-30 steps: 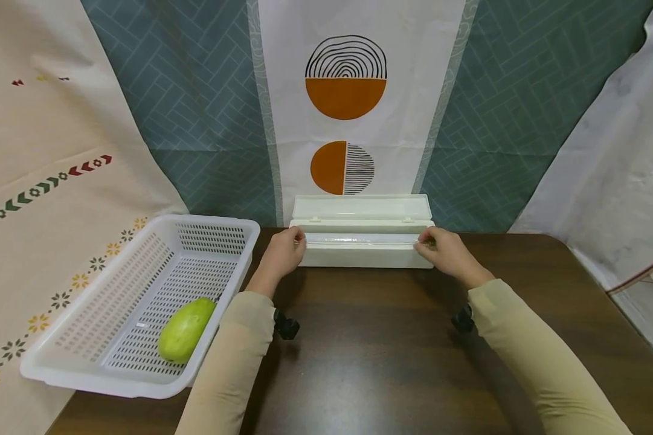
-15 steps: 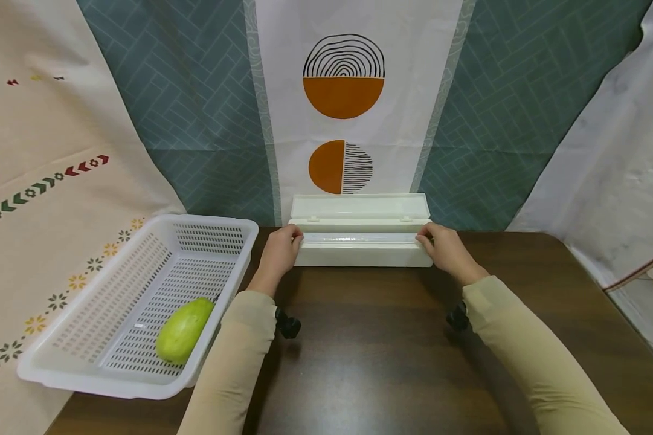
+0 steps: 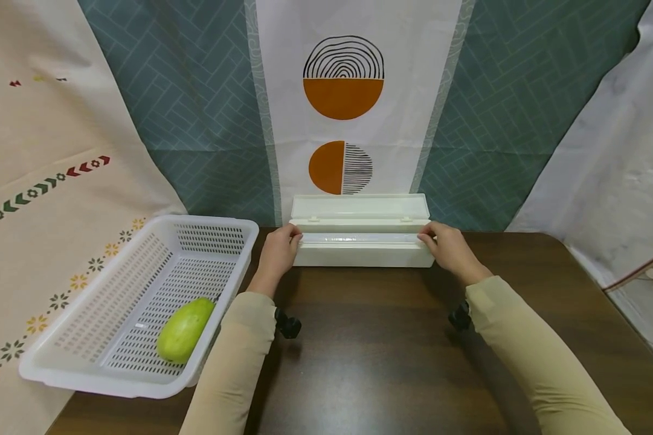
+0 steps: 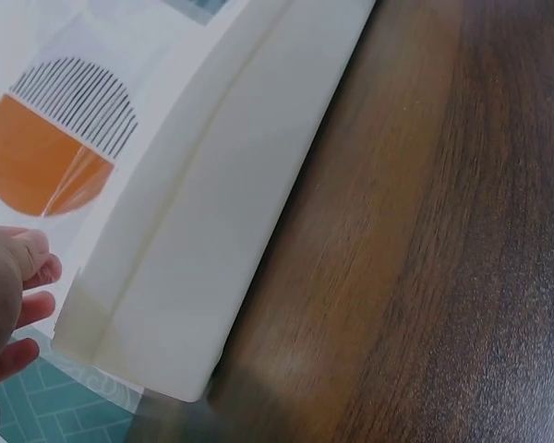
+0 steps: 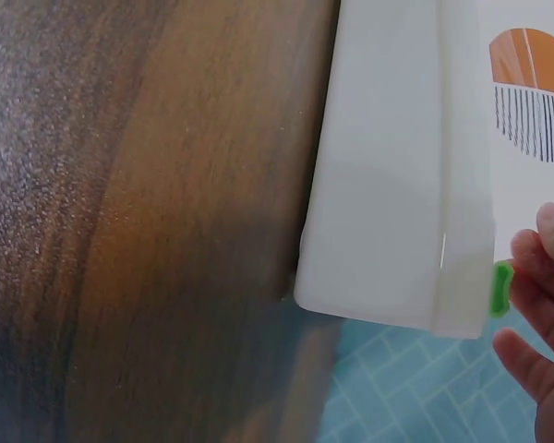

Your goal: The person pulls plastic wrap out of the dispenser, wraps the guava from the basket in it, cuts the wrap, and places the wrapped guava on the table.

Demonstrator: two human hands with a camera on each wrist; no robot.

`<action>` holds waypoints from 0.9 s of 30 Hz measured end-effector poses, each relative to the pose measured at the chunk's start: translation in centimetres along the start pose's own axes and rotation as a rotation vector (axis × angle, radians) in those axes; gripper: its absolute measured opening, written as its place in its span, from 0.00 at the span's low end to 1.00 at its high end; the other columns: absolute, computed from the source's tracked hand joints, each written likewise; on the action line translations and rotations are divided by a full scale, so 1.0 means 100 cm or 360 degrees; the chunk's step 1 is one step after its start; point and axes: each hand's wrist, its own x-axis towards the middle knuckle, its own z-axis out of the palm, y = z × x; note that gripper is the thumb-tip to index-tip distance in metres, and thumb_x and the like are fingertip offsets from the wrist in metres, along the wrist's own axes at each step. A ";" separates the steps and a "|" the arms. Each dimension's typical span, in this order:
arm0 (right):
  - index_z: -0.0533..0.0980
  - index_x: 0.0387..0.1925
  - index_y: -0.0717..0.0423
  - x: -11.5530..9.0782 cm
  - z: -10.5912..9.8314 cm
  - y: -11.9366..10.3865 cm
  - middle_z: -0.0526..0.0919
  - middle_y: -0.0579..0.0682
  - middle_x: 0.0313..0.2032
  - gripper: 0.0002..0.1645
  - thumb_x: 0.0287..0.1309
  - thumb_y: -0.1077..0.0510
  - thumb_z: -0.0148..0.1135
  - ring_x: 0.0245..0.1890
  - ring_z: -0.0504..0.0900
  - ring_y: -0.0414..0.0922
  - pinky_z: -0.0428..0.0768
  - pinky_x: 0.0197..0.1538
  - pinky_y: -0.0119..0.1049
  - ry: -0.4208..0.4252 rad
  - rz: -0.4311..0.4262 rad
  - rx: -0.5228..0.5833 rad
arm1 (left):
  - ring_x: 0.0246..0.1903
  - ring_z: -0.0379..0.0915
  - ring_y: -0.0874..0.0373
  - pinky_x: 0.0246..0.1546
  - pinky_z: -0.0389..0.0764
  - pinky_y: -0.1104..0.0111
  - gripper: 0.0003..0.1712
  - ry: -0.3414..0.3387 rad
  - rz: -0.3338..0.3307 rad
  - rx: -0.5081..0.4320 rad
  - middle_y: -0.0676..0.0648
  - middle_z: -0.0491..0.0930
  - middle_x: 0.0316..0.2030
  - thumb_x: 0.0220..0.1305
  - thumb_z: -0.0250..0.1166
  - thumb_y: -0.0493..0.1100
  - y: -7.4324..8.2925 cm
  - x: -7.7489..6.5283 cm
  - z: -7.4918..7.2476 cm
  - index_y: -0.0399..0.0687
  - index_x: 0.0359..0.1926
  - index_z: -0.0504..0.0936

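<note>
Both hands' fingers (image 4: pixel 18 254) (image 5: pixel 534 251) pinch film (image 3: pixel 353 238) (box lid (image 3: pixel 360 207) raised).

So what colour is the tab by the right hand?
The tab is green, clearest in the right wrist view.

We see our right hand (image 5: pixel 547 297), fingers bent, near a small green piece (image 5: pixel 501 289) beside a white box (image 5: pixel 383 175) along the wooden tabletop's (image 5: pixel 185 212) edge.
</note>
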 end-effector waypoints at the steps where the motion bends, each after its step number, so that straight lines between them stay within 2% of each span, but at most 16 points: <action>1: 0.77 0.38 0.64 0.000 -0.001 0.000 0.82 0.60 0.36 0.10 0.64 0.59 0.56 0.35 0.78 0.54 0.76 0.41 0.50 0.0005 -0.0002 -0.0004 | 0.38 0.78 0.47 0.42 0.78 0.56 0.07 0.0006 0.0001 -0.0005 0.41 0.83 0.37 0.66 0.59 0.40 0.001 0.000 -0.001 0.41 0.39 0.80; 16: 0.75 0.37 0.63 0.000 -0.007 -0.004 0.80 0.58 0.31 0.09 0.64 0.59 0.56 0.30 0.74 0.51 0.74 0.37 0.45 0.0047 0.0003 -0.0018 | 0.43 0.78 0.46 0.48 0.77 0.56 0.07 0.0047 -0.0029 -0.0063 0.40 0.82 0.40 0.66 0.59 0.39 0.003 -0.002 -0.002 0.41 0.41 0.80; 27: 0.74 0.38 0.64 0.002 -0.009 -0.006 0.78 0.58 0.32 0.07 0.64 0.62 0.55 0.31 0.74 0.51 0.73 0.37 0.44 0.0100 0.0007 0.0023 | 0.43 0.77 0.46 0.50 0.77 0.56 0.06 0.0144 0.0040 -0.0222 0.38 0.81 0.40 0.66 0.58 0.37 0.004 -0.004 -0.001 0.37 0.40 0.78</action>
